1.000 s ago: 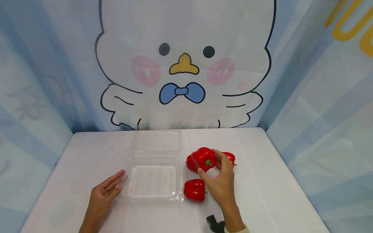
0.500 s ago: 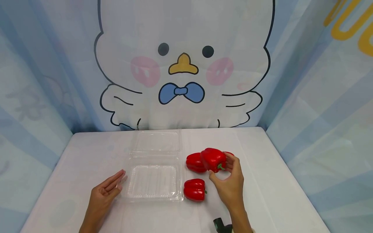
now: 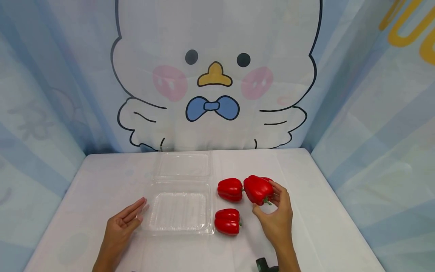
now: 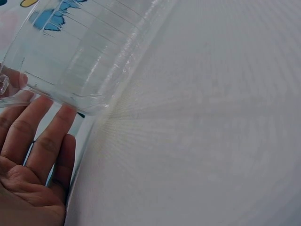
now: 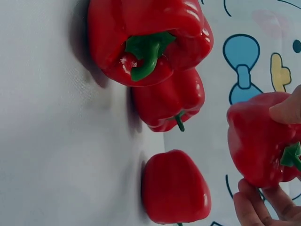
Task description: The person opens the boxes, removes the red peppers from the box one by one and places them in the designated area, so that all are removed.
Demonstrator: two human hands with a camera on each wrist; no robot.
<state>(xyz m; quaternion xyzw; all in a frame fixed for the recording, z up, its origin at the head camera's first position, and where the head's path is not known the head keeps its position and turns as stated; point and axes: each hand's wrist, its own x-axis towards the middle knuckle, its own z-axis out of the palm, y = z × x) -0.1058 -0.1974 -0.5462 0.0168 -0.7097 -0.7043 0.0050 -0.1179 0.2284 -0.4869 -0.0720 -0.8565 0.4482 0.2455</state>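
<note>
My right hand [image 3: 276, 215] holds a red bell pepper [image 3: 257, 189] with a green stem, thumb on the near side and fingers behind. In the right wrist view this held pepper [image 5: 258, 141] is at the right, apart from three others. One pepper [image 3: 230, 189] lies just left of it, another [image 3: 227, 221] lies nearer, and a third [image 3: 267, 179] is mostly hidden behind the held one. A clear plastic container [image 3: 178, 231] lies unfolded, its lid [image 3: 183, 165] to the back. My left hand [image 3: 120, 228] touches the container's left edge; its fingers [image 4: 47, 141] are straight against the plastic.
All of this rests on a white-covered table [image 3: 190, 253]. A curtain [image 3: 217, 132] with a cartoon bird print hangs along its back edge, with blue-striped cloth at both sides. A dark object [image 3: 266, 266] is beside my right wrist.
My right hand has moved right and slightly nearer with the held pepper, baring the pepper behind its left side. My left hand and the container stay in place.
</note>
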